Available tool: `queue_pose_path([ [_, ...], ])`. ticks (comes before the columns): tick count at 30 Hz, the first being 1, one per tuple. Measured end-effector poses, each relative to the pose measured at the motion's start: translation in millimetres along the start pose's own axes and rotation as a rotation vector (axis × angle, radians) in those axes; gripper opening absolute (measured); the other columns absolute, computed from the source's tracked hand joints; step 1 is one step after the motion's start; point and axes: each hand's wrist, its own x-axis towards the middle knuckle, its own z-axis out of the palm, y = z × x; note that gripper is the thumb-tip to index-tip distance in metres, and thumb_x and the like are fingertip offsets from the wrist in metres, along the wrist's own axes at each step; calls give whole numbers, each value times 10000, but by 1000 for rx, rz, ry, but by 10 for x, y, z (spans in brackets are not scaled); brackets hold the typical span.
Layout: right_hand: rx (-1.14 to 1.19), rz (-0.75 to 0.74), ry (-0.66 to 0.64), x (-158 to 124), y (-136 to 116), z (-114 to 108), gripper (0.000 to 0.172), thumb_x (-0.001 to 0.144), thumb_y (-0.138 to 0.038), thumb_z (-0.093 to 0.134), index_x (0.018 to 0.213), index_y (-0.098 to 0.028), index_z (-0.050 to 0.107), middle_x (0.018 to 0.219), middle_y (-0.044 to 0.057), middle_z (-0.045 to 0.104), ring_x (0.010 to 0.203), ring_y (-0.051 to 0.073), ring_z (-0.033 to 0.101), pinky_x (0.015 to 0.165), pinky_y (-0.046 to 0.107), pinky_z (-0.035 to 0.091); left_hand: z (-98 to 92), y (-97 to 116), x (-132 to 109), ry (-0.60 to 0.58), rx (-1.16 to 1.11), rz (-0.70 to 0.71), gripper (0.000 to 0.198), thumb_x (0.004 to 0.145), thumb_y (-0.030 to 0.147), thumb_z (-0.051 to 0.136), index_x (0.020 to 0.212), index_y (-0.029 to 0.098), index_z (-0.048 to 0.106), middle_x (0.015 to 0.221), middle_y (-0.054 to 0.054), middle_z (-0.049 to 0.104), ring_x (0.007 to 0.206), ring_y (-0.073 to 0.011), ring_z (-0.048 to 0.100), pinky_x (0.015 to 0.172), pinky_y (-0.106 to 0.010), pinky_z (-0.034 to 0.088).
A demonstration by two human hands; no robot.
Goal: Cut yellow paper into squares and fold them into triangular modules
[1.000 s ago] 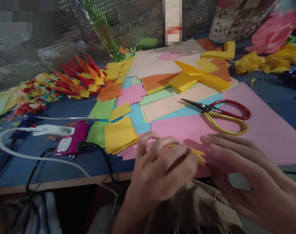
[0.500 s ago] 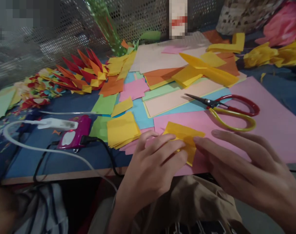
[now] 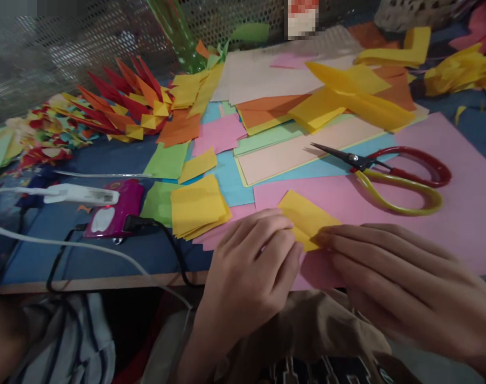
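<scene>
A small yellow paper piece [image 3: 305,216] lies on the big pink sheet [image 3: 446,186] near the table's front edge. My left hand [image 3: 253,261] rests on its near left corner, fingers curled and pressing down on it. My right hand [image 3: 390,272] comes in from the right, fingers held together and flat, their tips on the paper's near right edge. Both hands pin the piece against the pink sheet. Part of the paper is hidden under my fingers.
Red-and-yellow scissors [image 3: 390,170] lie on the pink sheet behind my right hand. A stack of yellow squares [image 3: 197,210] sits to the left, beside a magenta device [image 3: 115,213] with cables. Folded red and orange paper spikes [image 3: 123,104] and loose coloured sheets fill the back.
The yellow paper, first bunched between my fingers, now lies pressed flat on the pink sheet. My hands have closed in on its near edge, and the view has tilted down slightly.
</scene>
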Motion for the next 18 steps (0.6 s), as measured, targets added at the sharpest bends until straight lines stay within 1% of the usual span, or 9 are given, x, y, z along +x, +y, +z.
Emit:
queue_pose_path([
  [4, 52, 31, -28, -17, 2, 12, 444, 1049, -106, 630, 1489, -100, 682, 1569, 105, 689, 1477, 316, 605, 1221, 516, 510, 13, 48, 39, -16, -19, -94, 97, 1021, 71, 702, 1048, 156, 664, 1161, -70, 746, 1176, -210, 696, 1106, -382, 569],
  [6, 55, 44, -39, -26, -5, 26, 483, 1053, -96, 618, 1535, -100, 655, 1589, 98, 674, 1482, 308, 598, 1248, 510, 486, 8, 59, 63, -38, -34, -124, 98, 1028, 72, 694, 1026, 160, 652, 1148, -59, 733, 1162, -202, 681, 1092, -380, 565],
  [8, 62, 50, -47, -34, -11, 42, 453, 1051, -93, 633, 1501, -102, 685, 1608, 93, 659, 1484, 310, 595, 1263, 509, 471, 4, 65, 90, -57, -54, -154, 98, 1038, 81, 690, 1008, 162, 646, 1139, -49, 725, 1151, -191, 668, 1079, -370, 558],
  [10, 79, 50, -47, -42, -16, 54, 407, 1040, -101, 678, 1445, -102, 721, 1617, 100, 649, 1481, 327, 597, 1250, 519, 483, 4, 73, 119, -68, -66, -180, 99, 1050, 90, 680, 992, 163, 648, 1121, -43, 717, 1138, -183, 660, 1063, -362, 551],
  [12, 100, 53, -42, -48, -20, 56, 398, 1037, -108, 697, 1434, -102, 724, 1617, 107, 646, 1483, 341, 596, 1226, 529, 500, 8, 86, 143, -65, -66, -200, 117, 1062, 84, 659, 975, 162, 652, 1097, -37, 711, 1125, -174, 655, 1054, -348, 544],
  [18, 119, 72, -27, -38, -28, 25, 370, 1073, -94, 609, 1421, -115, 731, 1587, 88, 671, 1471, 309, 610, 1239, 510, 488, 12, 127, 179, -68, -53, -238, 154, 1087, 86, 635, 958, 167, 659, 1093, -19, 700, 1101, -150, 636, 1033, -321, 518],
])
